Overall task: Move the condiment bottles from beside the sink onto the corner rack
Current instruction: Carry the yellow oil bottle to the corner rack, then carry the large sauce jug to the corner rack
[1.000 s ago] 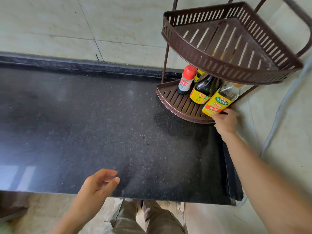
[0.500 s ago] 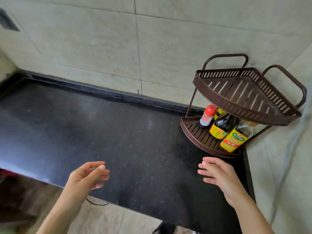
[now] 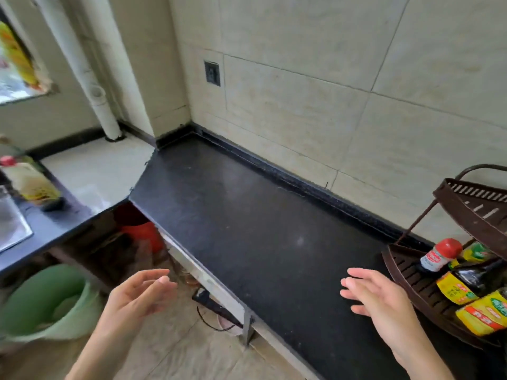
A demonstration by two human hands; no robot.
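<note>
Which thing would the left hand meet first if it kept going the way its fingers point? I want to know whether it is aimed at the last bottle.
The left hand points up-right toward the black counter's near edge, not the bottle by the sink. Depth is unclear.

bottle labels [image 3: 455, 288] too blurred to read.

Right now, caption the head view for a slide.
Both hands, left hand and right hand, empty over the black counter; bottles fill the corner rack.

corner rack [image 3: 411, 272] cut by right edge, bottle beside the sink [image 3: 30, 182] blurred, sink [image 3: 11, 223] cropped left
</note>
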